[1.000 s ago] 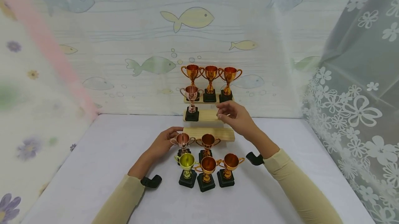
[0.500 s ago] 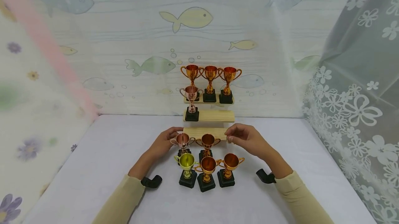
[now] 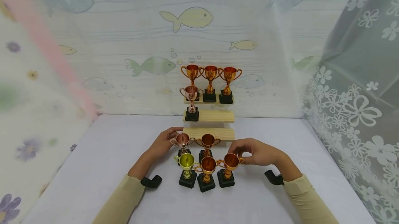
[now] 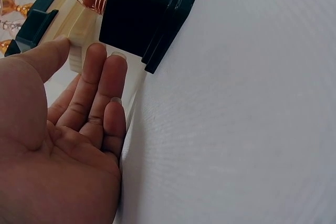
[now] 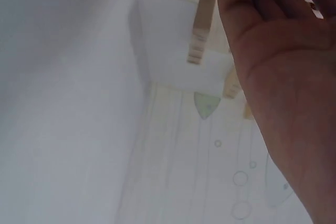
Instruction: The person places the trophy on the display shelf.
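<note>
My right hand (image 3: 260, 153) is beside the orange-gold trophy cup (image 3: 231, 161) at the front right, its fingertips right at the cup's right handle. In the right wrist view the palm (image 5: 294, 66) shows, with the trophy mostly hidden behind the fingers. My left hand (image 3: 162, 144) lies at the left end of the lowest wooden step (image 3: 221, 133), thumb against the wood and fingers loosely bent. Close by it stands a rose-coloured trophy (image 3: 183, 140) on a dark base (image 4: 142, 14). A copper trophy (image 3: 207, 141), a yellow-gold one (image 3: 187, 161) and another orange-gold one (image 3: 208, 165) stand alongside.
Behind the trophies rises a stepped wooden stand. Its middle step (image 3: 216, 115) bears a rose trophy (image 3: 191, 94) at the left; three orange-gold trophies (image 3: 210, 73) fill the top step. A white cloth (image 3: 118, 141) covers the table, with a fish-patterned curtain (image 3: 124, 26) behind.
My right hand has come down and toward me, from beside the middle step to the front-right trophy. The left hand and all the trophies have stayed in place.
</note>
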`<state>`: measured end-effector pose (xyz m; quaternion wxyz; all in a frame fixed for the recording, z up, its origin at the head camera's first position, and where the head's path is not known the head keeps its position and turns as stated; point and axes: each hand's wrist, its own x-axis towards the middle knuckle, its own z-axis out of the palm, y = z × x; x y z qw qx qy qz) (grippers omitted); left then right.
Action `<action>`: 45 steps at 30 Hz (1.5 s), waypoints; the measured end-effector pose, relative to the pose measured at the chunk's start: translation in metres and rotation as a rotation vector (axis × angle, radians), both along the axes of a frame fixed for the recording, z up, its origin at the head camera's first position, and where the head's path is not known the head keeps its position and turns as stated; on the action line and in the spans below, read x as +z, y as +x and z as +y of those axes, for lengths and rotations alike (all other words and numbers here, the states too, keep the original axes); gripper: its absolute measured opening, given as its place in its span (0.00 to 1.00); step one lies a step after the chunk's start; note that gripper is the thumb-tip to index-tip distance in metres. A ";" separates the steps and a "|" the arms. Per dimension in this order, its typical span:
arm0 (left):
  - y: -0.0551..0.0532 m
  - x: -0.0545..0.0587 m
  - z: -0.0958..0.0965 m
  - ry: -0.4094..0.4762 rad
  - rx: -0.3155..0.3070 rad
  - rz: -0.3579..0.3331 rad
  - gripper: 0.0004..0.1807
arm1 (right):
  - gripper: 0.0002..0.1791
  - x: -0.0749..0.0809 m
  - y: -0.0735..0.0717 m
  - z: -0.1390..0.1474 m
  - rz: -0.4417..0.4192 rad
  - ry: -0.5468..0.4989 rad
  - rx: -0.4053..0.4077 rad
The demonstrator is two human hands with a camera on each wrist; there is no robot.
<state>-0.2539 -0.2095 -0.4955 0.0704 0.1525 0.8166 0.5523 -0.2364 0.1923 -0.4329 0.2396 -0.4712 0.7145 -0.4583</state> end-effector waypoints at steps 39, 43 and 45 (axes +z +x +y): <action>0.003 0.003 -0.001 0.020 -0.016 0.013 0.31 | 0.13 0.002 0.008 -0.002 0.080 -0.009 -0.064; 0.002 0.002 0.000 0.027 -0.024 0.008 0.32 | 0.13 0.006 0.007 0.004 0.096 -0.007 -0.115; 0.002 0.002 0.000 0.030 -0.027 0.009 0.31 | 0.13 0.009 0.005 0.005 0.091 -0.017 -0.131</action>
